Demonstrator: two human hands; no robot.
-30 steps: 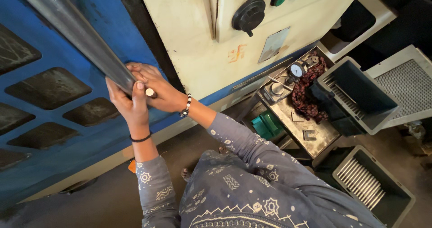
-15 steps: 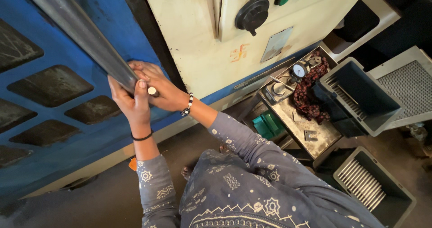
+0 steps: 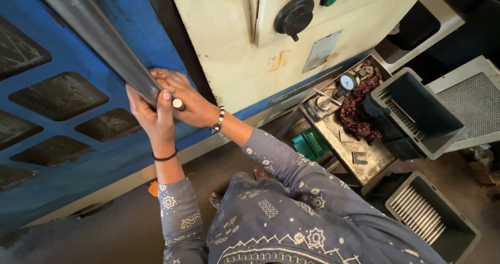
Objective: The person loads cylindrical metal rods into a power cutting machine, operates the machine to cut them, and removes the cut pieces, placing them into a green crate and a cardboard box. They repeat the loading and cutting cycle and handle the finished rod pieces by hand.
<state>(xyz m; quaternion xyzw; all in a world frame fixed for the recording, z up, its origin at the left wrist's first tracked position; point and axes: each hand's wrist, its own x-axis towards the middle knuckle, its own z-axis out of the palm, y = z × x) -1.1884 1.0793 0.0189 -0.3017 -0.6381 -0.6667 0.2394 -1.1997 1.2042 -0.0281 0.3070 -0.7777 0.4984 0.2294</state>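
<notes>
Up close, the person's left hand (image 3: 151, 110) is wrapped around the lower end of a long grey metal tube (image 3: 94, 37), fingers curled shut on it. The right hand (image 3: 185, 100) is cupped against the same end, loosely closed, and a small pale-tipped rod (image 3: 178, 104) pokes out between the two hands. The tube runs up and away to the left, lying across the blue machine panel (image 3: 62, 92) with its dark recessed windows. To my eye, the step in hand is seating or feeding the rod at the tube's mouth; the next move would call for holding the tube steady while the rod is kept in line. Further right stands a cream control cabinet (image 3: 234, 45) with a black knob (image 3: 294, 15), then a metal tray (image 3: 346, 139) bearing a dial gauge (image 3: 346, 82), and dark bins (image 3: 416, 115) beyond.
</notes>
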